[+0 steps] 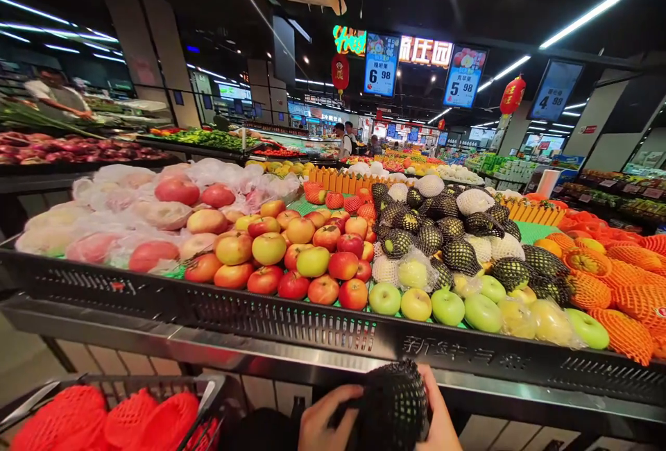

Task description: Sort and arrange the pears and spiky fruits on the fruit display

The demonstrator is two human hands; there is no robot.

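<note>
Currently your left hand (pixel 331 418) and right hand (pixel 440 415) curl around a black-netted fruit (pixel 395 402); a slackened grip could drop it beneath them.

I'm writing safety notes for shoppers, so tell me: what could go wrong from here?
The left hand and right hand hold the black-netted bundle in front of the display tray; if the mesh slid between the fingers, it might drop.

Green apples sit close behind the tray's front rim and show above it, so a bump there could perhaps roll one off.
</note>
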